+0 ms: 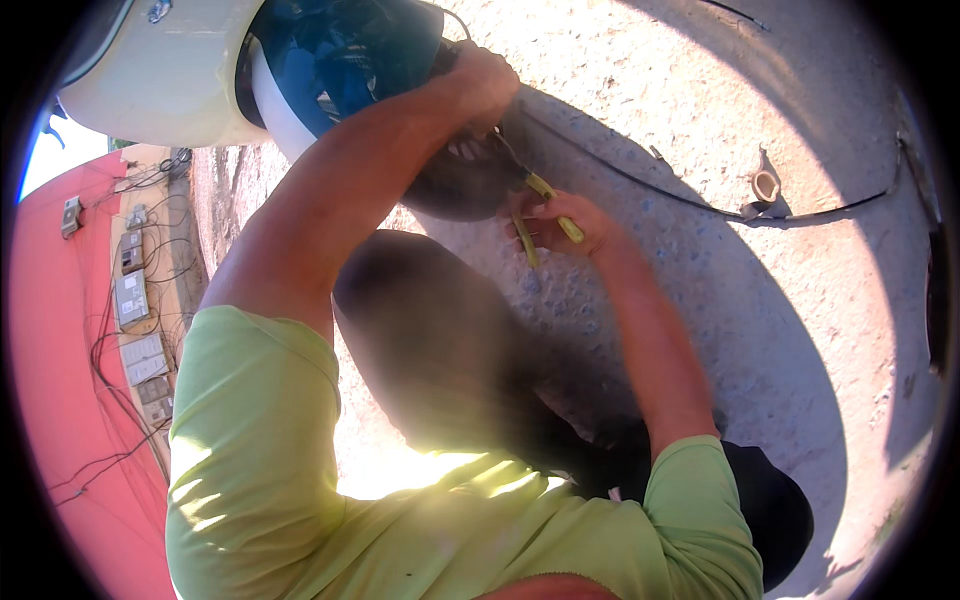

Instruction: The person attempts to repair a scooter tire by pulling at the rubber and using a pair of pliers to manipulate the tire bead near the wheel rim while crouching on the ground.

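My right hand (585, 228) grips pliers with yellow-green handles (568, 228). The handles are spread apart, and the metal jaws point up and left toward a dark, slotted part (455, 185). That part sits under a glossy teal rounded body (345, 60) with a white band. My left hand (487, 85) is closed at the right edge of the teal body, just above the pliers' jaws. Whatever its fingers hold is hidden behind the hand. The tips of the jaws are hard to make out.
A thin black cable (640, 185) curves over the rough ground to the right. Near it lies a small ring-shaped piece (765, 187). A cream rounded body (175, 75) adjoins the teal one. Boxes (130, 298) and loose wires line a pink wall (60, 350) at left.
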A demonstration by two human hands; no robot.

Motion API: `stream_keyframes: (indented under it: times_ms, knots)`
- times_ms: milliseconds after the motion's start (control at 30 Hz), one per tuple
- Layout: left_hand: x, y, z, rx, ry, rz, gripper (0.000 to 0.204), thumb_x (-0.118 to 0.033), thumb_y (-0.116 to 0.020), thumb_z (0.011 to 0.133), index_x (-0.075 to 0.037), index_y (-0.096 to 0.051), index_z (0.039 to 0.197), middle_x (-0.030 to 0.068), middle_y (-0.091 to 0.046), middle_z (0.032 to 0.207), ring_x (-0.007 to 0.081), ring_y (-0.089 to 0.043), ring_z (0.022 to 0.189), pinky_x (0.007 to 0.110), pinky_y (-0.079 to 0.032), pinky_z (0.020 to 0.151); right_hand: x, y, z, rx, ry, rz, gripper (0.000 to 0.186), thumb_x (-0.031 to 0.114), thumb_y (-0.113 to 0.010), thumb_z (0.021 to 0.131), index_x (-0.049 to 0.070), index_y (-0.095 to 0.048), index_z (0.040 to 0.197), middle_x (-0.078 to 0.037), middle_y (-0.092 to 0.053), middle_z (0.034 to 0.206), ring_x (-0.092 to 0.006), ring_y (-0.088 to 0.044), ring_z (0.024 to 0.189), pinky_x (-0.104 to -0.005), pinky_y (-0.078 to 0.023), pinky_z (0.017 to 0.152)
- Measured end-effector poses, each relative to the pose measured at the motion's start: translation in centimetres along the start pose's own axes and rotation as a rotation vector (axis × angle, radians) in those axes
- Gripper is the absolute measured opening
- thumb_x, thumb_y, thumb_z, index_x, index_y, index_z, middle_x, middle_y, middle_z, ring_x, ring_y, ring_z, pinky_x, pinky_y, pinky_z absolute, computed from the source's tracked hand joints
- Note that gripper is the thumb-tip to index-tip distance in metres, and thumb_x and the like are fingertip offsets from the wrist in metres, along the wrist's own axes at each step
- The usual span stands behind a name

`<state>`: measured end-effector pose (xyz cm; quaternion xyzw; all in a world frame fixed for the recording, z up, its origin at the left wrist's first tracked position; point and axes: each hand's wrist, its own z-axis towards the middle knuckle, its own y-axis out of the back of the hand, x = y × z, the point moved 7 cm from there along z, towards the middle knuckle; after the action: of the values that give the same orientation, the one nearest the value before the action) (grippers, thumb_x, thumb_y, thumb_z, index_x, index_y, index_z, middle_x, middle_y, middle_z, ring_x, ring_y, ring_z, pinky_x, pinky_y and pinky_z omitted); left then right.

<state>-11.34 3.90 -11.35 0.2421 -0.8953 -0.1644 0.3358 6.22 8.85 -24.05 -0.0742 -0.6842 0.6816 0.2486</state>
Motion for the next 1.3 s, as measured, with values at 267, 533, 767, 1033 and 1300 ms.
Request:
stream_keyframes:
  times_ms: [267,533,767,1033,1300]
  knots:
    - [0.2,-0.1,-0.5,0.141,0.069,0.018,0.066,-0.038,-0.096,0.061,-0.017,-0.075,0.12,0.0047,-0.073,0.123,0.0241,-0.068,0.117,0.048,-0.051,0.097,1.5,-2.0,-0.9,-0.063,-0.119,-0.104,0.047,0.018,-0.067,0.088,0.003,-0.06,0.132,-0.016,-0.064,0.127,-0.0279,-0.064,0.113,-0.0445,-0.053,0.096]
    - [0.1,-0.5,0.0,0.011,0.017,0.016,0.06,-0.035,-0.096,0.053,-0.015,-0.077,0.107,0.0097,-0.076,0.105,0.0275,-0.073,0.101,0.044,-0.057,0.085,4.3,-3.3,-0.8,-0.385,-0.163,-1.101,0.039,0.025,-0.068,0.083,0.001,-0.071,0.113,-0.015,-0.072,0.097,-0.0244,-0.069,0.092,-0.0383,-0.054,0.08]
    - [0.0,-0.1,0.0,0.0,0.008,0.003,0.06,-0.034,-0.096,0.053,-0.012,-0.077,0.105,0.0104,-0.076,0.104,0.0285,-0.074,0.1,0.045,-0.056,0.085,4.3,-4.0,-0.2,-0.428,-0.155,-1.278,0.033,0.028,-0.065,0.078,0.001,-0.07,0.097,-0.021,-0.071,0.086,-0.0333,-0.071,0.081,-0.0461,-0.055,0.076]
    - [-0.2,0.2,-0.2,-0.01,0.017,0.029,0.056,-0.035,-0.093,0.056,-0.012,-0.077,0.105,0.0107,-0.075,0.105,0.0281,-0.073,0.1,0.044,-0.057,0.086,3.6,-4.5,0.6,-0.527,-0.133,-1.47,0.036,0.029,-0.062,0.079,0.001,-0.071,0.099,-0.026,-0.072,0.092,-0.0428,-0.07,0.092,-0.0497,-0.055,0.081]
    - [-0.2,0.0,-0.3,0.07,0.04,0.023,0.057,-0.034,-0.093,0.061,-0.015,-0.077,0.112,0.0061,-0.074,0.114,0.0244,-0.07,0.109,0.045,-0.053,0.091,1.2,-1.1,0.1,-0.336,-0.184,-0.815,0.029,0.018,-0.062,0.089,0.001,-0.068,0.111,-0.016,-0.071,0.107,-0.0289,-0.07,0.101,-0.0431,-0.057,0.088]
